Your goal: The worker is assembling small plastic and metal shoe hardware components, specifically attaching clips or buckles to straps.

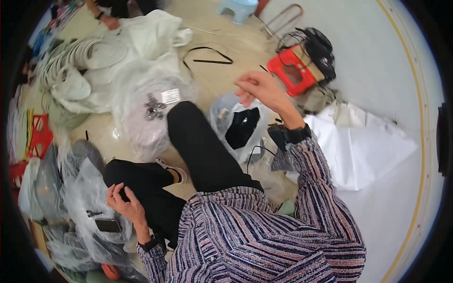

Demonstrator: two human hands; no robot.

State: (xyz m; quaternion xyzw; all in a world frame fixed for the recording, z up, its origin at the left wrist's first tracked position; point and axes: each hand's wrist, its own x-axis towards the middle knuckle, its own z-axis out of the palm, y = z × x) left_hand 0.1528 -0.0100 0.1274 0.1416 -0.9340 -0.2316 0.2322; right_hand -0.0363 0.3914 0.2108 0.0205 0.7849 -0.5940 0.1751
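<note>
My right hand [266, 89] is raised above a white plastic bag [260, 141] with a shiny black bundle [242, 128] in its mouth. Thumb and fingers are pressed together there; anything small between them I cannot make out. At my left knee, my left hand [126, 203] rests with bent fingers somewhat apart, and nothing shows in it. Close below it a dark phone [108, 226] lies on clear plastic bags [78, 193]. In front of my legs is a large clear bag [137, 101] of pale goods, with a dark metallic cluster [155, 107] and a white label [171, 96] on top.
Nested pale hats [75, 54] lie on white sacking [155, 35] at the far left, where another person's hand [111, 22] rests. A red stool [292, 70] bears black items. White sheeting [363, 146] lies at right; a black strap [212, 61] is on the floor.
</note>
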